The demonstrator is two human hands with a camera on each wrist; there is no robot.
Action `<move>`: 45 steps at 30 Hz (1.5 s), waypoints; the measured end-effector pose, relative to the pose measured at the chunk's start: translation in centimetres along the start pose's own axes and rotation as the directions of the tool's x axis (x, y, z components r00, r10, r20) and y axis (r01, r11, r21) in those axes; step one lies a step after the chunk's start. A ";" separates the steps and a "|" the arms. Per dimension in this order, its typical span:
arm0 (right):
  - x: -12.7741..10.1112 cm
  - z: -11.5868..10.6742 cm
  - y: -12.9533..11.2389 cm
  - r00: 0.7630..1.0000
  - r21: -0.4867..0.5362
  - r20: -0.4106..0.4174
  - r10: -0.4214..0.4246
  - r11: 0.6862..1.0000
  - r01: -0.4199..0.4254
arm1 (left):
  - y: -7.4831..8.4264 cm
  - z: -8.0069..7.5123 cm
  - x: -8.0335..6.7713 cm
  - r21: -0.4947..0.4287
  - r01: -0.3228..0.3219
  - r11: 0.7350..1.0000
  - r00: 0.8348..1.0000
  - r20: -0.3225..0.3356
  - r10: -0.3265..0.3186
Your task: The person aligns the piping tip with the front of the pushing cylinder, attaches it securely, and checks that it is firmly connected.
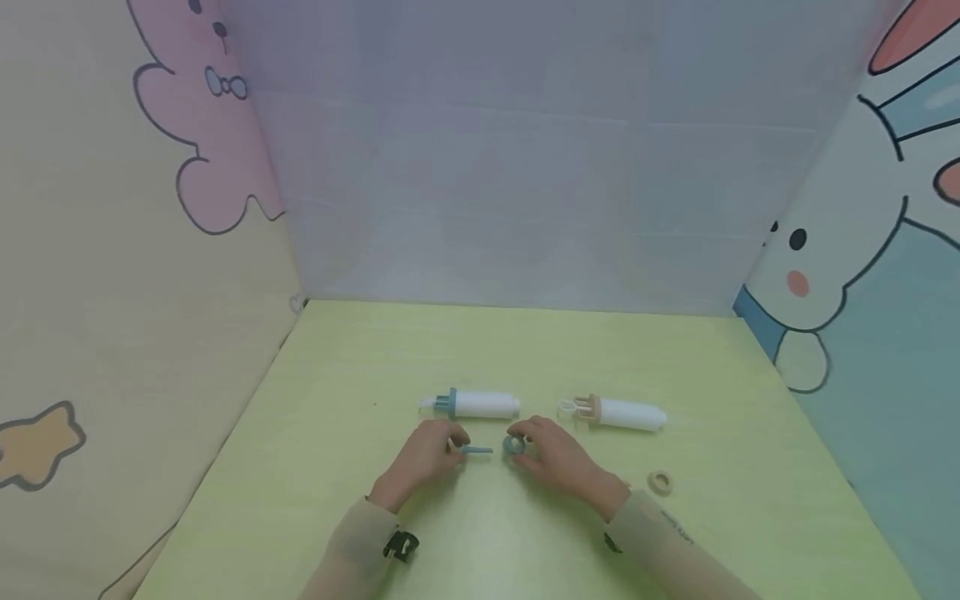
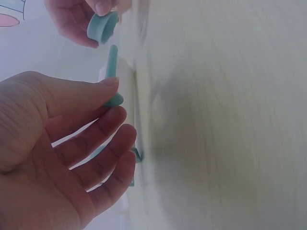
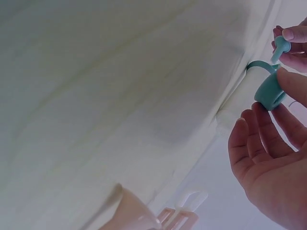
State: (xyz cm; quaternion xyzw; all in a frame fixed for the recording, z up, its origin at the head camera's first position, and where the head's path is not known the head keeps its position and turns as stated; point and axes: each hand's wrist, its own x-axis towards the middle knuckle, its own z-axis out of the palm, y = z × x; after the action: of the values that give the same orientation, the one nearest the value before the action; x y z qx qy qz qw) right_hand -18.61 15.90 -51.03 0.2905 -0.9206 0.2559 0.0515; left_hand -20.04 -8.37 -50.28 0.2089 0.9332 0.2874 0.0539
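My left hand pinches a slim teal rod with a wider flange at its base, between thumb and index finger; its other fingers curve loosely. The rod's free end points toward a teal ring-shaped cap. That cap is held by my right hand, thumb on one side and fingertips on the other. In the right wrist view the cap's hollow opening partly shows. A small gap separates rod and cap. Just beyond the left hand lies a white syringe-like tube with a teal collar and pale handle.
Another white tube with a peach collar lies beyond the right hand. A beige ring sits right of the right wrist. A peach tapered piece shows low in the right wrist view. Printed panels surround the yellow-green table.
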 end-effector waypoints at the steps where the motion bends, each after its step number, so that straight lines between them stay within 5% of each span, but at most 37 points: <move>1: 0.0 0.0 0.0 1.000 0.008 -0.001 0.002 1.000 -0.002 | 0.0 0.0 0.0 -0.005 -0.007 1.000 1.000 -0.004 0.007; 25: 0.3 -0.6 -0.3 0.997 0.237 0.006 0.073 0.969 -0.072 | 2.0 0.2 0.9 -0.055 -0.056 0.997 0.998 -0.033 0.054; 45: 0.5 -1.2 -0.7 0.977 0.423 0.010 0.212 0.885 -0.196 | 2.9 1.1 1.7 -0.052 -0.145 0.988 0.984 -0.115 0.138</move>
State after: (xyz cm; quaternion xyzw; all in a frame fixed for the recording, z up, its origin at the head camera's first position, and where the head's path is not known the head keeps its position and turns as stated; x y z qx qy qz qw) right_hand -18.67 15.75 -49.60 0.1917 -0.8677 0.4580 -0.0229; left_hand -20.35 -4.92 -49.58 0.2565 0.9085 0.3296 -0.0123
